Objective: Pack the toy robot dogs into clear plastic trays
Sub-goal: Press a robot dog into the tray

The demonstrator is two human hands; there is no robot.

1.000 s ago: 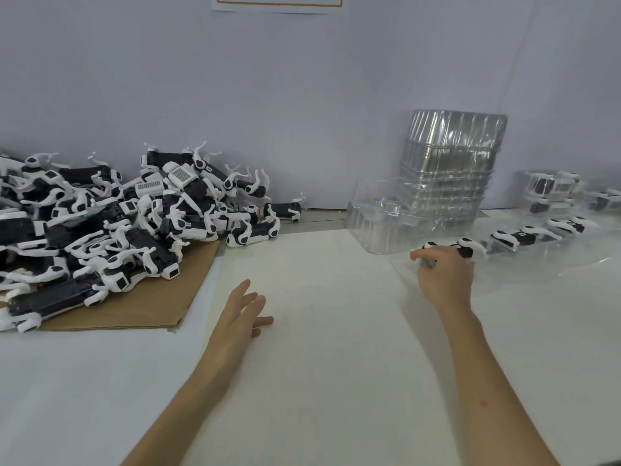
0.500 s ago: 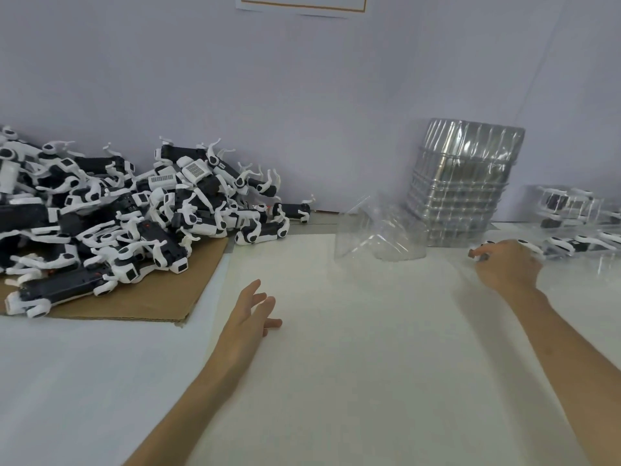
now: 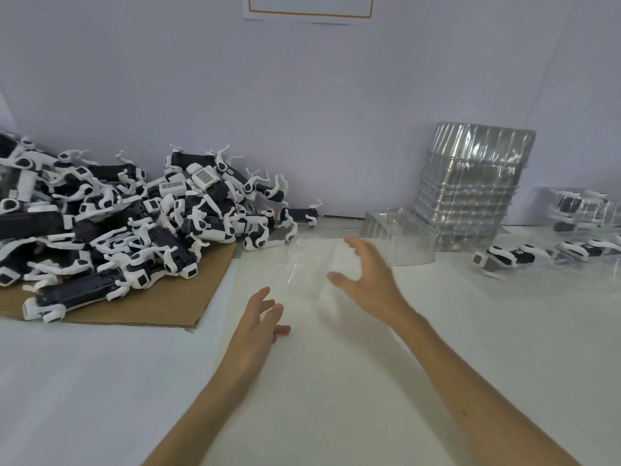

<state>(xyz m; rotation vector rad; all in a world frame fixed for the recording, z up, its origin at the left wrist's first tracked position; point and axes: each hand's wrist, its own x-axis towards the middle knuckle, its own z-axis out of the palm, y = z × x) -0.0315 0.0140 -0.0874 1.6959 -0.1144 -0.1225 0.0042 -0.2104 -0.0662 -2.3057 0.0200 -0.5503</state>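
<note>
A big heap of black-and-white toy robot dogs [image 3: 141, 216] lies on cardboard at the left. A clear plastic tray [image 3: 537, 280] at the right holds several dogs [image 3: 504, 255] in a row. A faint empty clear tray [image 3: 304, 260] lies flat at the table's middle. My right hand [image 3: 366, 274] hovers at that tray's right edge, thumb and fingers spread in a wide curve, holding nothing that I can make out. My left hand [image 3: 260, 317] rests on the white table with straight fingers, just in front of the empty tray.
Another empty clear tray [image 3: 400, 237] lies tilted beside a tall stack of clear trays [image 3: 470, 190] against the back wall. Packed trays [image 3: 584, 210] stand at the far right. The cardboard sheet [image 3: 151, 311] reaches to the left of my left hand.
My right hand has let go of the filled tray at the right and swung left to the middle of the table. My left hand has barely moved.
</note>
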